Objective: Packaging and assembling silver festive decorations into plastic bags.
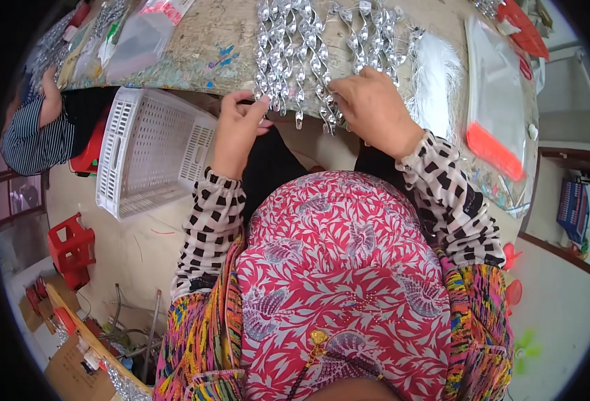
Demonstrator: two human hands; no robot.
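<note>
Silver twisted foil strands [281, 47] hang side by side over the near edge of the worktable, their ends dangling just past it. My left hand [236, 130] is at the left side of this bunch, its thumb and forefinger pinched at the lower end of the leftmost strand. My right hand [378, 110] lies over the right part of the bunch, fingers curled and closed on a strand's lower end. A second group of silver strands [375, 33] lies just beyond my right hand. Beside it rests a bundle of white fringe [436, 80].
Clear plastic bags [495, 87] with a red-orange end lie at the table's right. More bags [144, 40] are at the left. A white plastic crate [118, 157] stands below the edge, a red stool [71, 247] farther left. Another person's arm [51, 100] reaches in at far left.
</note>
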